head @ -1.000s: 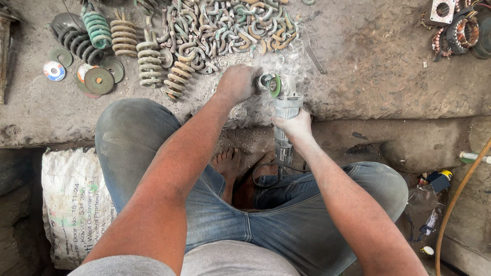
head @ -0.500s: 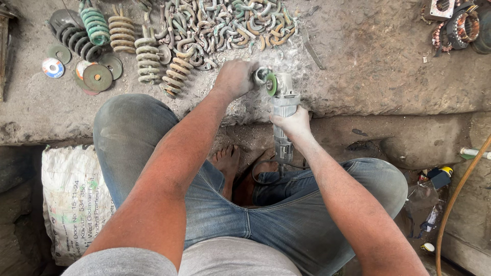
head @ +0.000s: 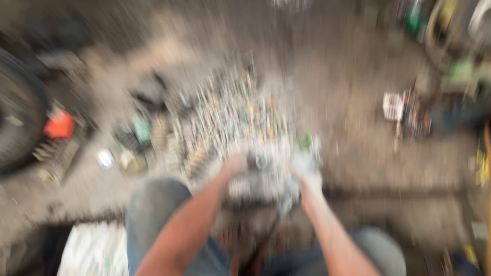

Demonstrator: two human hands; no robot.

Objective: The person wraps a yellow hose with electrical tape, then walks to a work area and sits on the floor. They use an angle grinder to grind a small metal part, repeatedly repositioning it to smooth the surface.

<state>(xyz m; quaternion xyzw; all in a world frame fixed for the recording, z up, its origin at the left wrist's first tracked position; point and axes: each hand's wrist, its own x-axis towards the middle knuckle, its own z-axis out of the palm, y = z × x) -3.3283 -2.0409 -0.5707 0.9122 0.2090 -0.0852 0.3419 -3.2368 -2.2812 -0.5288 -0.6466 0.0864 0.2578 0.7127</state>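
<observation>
The head view is heavily motion-blurred. My left hand (head: 232,166) and my right hand (head: 307,174) meet in front of my knees at a grey angle grinder (head: 266,179) with a green part (head: 305,140) near its head. My right hand wraps over the tool's right side. My left hand presses against its left side, and the blur hides those fingers. The tool sits low over the edge of the dusty concrete ledge (head: 348,168).
A pile of small metal parts (head: 230,112) lies just beyond the hands, with coiled springs and flat discs (head: 128,161) to its left. A red object (head: 59,125) and a dark round shape (head: 15,122) are far left, a white sack (head: 94,250) at lower left, and clutter (head: 404,110) at the right.
The camera has swung upward and back, blurring everything and showing more ground beyond the parts pile. Both hands stay together at the grinder.
</observation>
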